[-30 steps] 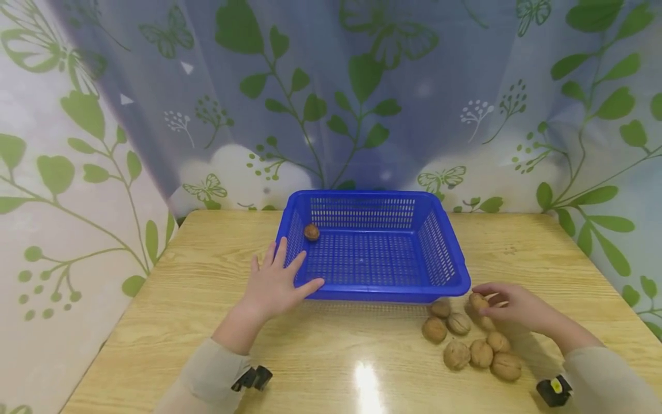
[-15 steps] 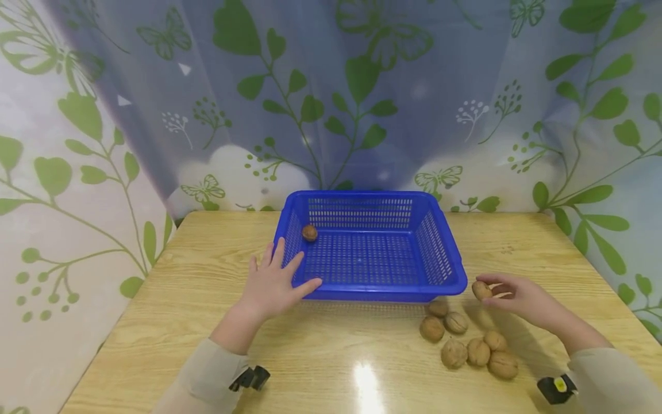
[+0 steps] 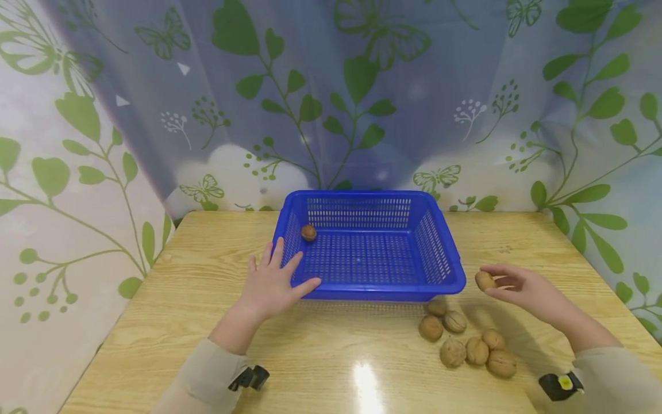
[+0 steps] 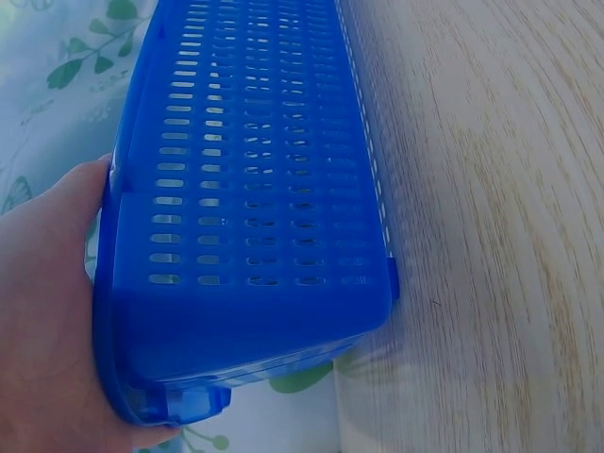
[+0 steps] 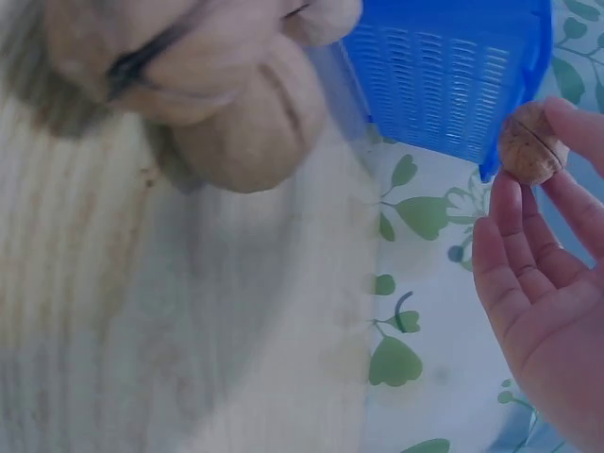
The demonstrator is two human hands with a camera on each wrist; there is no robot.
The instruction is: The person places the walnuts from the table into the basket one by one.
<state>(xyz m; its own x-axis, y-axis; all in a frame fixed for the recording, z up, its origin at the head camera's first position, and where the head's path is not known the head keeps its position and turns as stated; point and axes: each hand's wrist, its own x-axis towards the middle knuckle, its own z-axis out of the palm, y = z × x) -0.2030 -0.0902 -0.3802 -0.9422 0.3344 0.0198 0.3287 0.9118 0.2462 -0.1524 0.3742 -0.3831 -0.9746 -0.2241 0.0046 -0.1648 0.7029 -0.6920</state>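
Walnut (image 3: 485, 280) is pinched between thumb and fingers of the right hand (image 3: 530, 292), held up over the desk (image 3: 217, 247) between the basket's front right corner and the desk's right edge. Well apart from it, the left hand (image 3: 266, 287) rests on the front left corner of the blue basket (image 3: 380, 289), fingers straight and spread over the rim. The basket sits near the middle of the desk's back edge. One darker nut (image 3: 308, 232) lies inside, by the left wall. Seven loose walnuts (image 3: 477, 351) lie toward the desk's right edge: three just in front of the basket's front right corner, four close together farther forward. Behind the desk's back edge hangs leaf-patterned cloth (image 3: 310, 57). Each pale sleeve (image 3: 204, 368) carries a small black device (image 3: 249, 378).
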